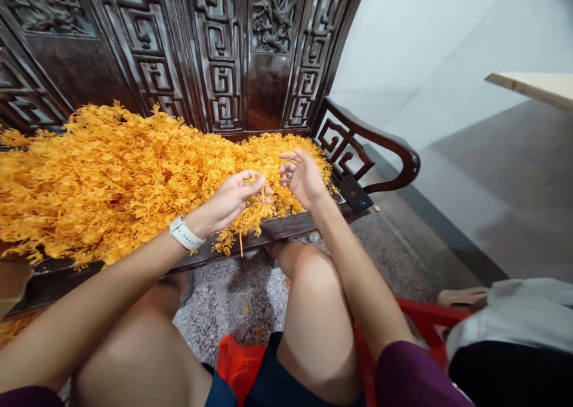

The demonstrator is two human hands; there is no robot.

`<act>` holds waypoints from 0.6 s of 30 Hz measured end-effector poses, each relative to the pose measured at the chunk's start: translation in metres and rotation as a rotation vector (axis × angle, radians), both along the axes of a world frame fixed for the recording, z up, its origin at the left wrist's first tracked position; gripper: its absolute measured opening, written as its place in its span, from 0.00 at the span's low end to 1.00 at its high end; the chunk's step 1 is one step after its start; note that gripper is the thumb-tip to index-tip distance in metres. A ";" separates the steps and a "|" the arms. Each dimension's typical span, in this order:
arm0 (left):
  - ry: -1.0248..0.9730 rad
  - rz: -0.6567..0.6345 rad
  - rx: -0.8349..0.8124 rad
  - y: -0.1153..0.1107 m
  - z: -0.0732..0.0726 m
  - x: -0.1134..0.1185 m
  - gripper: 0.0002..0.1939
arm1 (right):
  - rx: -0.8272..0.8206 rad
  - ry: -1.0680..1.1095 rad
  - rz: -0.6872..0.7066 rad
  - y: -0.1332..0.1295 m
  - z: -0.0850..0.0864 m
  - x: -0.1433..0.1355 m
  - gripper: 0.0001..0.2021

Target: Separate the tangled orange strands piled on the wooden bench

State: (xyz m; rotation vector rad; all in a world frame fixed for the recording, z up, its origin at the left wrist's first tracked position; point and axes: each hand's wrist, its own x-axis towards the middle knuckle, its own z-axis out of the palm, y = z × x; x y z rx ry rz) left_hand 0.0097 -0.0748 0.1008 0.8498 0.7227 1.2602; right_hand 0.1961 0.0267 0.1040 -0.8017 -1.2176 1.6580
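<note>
A big heap of orange plastic sprigs [111, 180] covers the seat of a dark carved wooden bench [268, 231]. My left hand [233, 198], with a white watch on the wrist, pinches a small orange sprig [259, 199] above the heap's near right corner. My right hand [302, 177] hovers just to the right of it, fingers spread and curled, holding nothing that I can see. The two hands are a few centimetres apart.
A dark phone [356, 193] lies on the bench's right end by the curved armrest [385, 150]. I sit on a red plastic stool [239, 362], knees below the bench edge. Another person's foot and clothing [510, 317] are at the lower right. A table corner [532, 88] juts in at right.
</note>
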 end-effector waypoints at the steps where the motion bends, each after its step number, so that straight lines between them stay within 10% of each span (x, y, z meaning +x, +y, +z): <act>1: 0.020 0.008 0.023 -0.001 0.001 0.003 0.12 | 0.090 -0.079 0.058 -0.008 0.006 -0.002 0.23; 5: 0.006 -0.050 0.095 -0.001 0.004 0.010 0.09 | 0.294 -0.173 0.199 -0.028 0.020 -0.009 0.22; 18: -0.334 -0.342 0.202 -0.005 0.019 0.008 0.07 | 0.171 0.596 0.596 -0.053 0.034 -0.014 0.24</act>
